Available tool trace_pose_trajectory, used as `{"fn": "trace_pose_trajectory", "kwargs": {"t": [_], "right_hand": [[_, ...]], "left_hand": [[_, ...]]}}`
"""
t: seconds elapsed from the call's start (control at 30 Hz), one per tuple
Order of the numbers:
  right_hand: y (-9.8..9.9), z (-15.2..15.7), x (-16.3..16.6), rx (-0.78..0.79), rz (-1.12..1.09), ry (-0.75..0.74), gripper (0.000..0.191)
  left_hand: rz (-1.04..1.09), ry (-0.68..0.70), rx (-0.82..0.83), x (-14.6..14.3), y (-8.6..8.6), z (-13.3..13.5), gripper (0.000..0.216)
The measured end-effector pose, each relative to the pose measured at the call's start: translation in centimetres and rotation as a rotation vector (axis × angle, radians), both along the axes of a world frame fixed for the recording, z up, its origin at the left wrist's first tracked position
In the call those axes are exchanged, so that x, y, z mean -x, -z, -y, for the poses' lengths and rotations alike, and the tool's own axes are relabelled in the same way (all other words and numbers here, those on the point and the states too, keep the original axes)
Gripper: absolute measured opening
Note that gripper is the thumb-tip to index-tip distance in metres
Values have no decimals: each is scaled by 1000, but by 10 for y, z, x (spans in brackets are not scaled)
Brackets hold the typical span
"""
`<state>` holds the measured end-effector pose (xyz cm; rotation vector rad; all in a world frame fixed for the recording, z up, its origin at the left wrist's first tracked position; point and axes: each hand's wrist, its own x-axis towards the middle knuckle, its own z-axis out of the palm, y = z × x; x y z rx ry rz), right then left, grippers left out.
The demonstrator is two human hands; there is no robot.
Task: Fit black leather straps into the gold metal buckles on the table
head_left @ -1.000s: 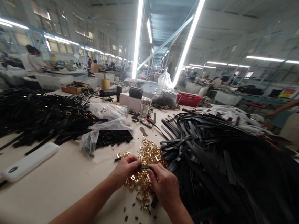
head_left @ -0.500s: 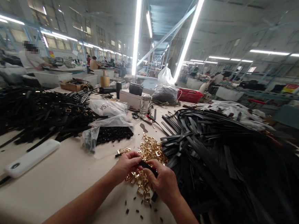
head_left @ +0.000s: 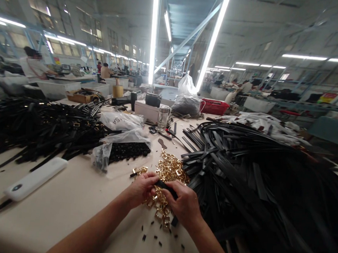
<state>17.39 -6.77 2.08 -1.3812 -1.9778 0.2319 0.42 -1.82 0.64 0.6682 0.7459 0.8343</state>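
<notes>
Left hand point(head_left: 143, 187) is pinching black strap point(head_left: 167, 188) end, right hand point(head_left: 187, 204) is gripping farther along, both grips closed. Strap is spanning between grips, over gold buckle pile point(head_left: 170, 167).

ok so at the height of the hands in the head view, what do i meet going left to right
White device, left hand, black strip, right hand, pile of black straps. Left out: the gold buckles, since they overlap the hands.
</notes>
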Motion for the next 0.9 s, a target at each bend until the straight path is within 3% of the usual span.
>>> {"fn": "trace_pose_trajectory", "kwargs": {"t": [0.23,0.33,0.47,0.67,0.9], "right_hand": [[-1,0,-2,21,-2,7,7],[0,1,-2,15,15,-12,12],[-1,2,-4,6,29,-19,14],[-1,1,-3,21,51,-7,15],[-4,-2,-7,7,59,46,17]], "left_hand": [[14,-3,37,-1,-2,3,30],[-4,15,-3,-1,-4,4,30],[-157,45,-250,0,-5,5,27],[-388,-47,-750,-2,-7,5,12],[-508,-160,-873,2,-25,14,11]]}}
